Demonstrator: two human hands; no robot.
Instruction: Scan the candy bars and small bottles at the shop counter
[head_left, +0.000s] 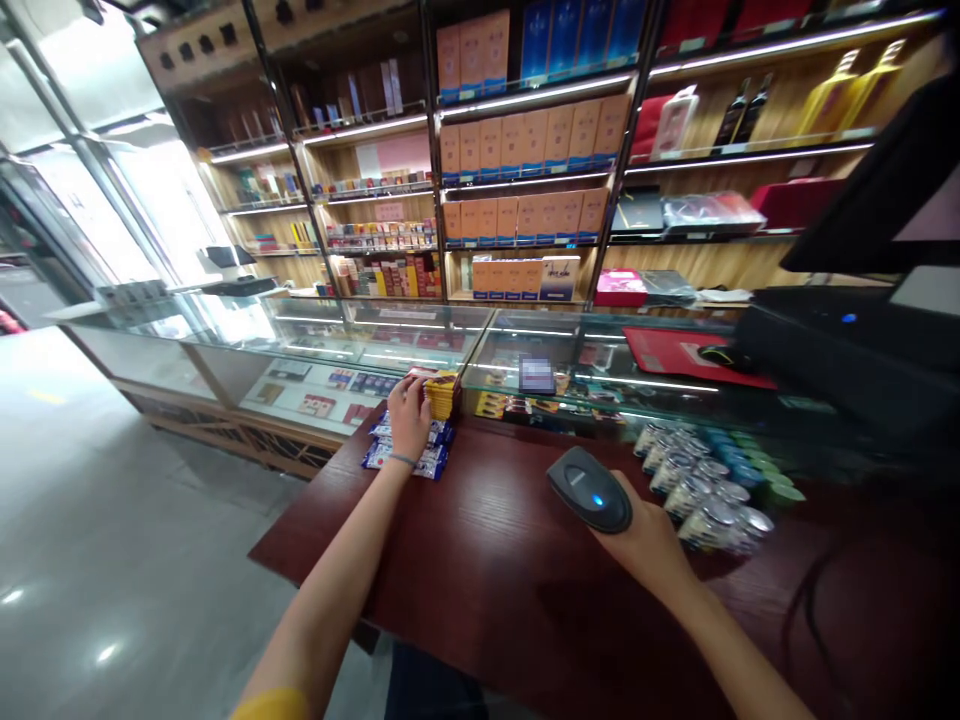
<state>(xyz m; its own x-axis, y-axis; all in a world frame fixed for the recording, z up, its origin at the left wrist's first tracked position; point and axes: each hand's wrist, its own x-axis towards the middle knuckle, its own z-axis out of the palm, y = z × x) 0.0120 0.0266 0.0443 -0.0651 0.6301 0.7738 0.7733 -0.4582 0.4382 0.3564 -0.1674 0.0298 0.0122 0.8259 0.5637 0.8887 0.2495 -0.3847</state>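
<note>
A dark barcode scanner [589, 490] with a lit blue light sits in the grip of my right hand [649, 545], its head tilted up over the brown counter. My left hand [409, 415] reaches to the counter's far left part, with its fingers curled down among small packets; what lies under the fingers is hidden. Right beside its thumb stands a stack of yellow packets [439, 397]. Blue-and-white packets [431, 461] lie flat under and around the left wrist.
Several silver-topped cans [686, 490] stand in rows at the right, with blue and green-topped ones [780, 488] beside them. A glass display case [555, 350] borders the counter's far edge. A dark monitor [862, 190], a red mat [682, 355] and a mouse [716, 355] are at the right.
</note>
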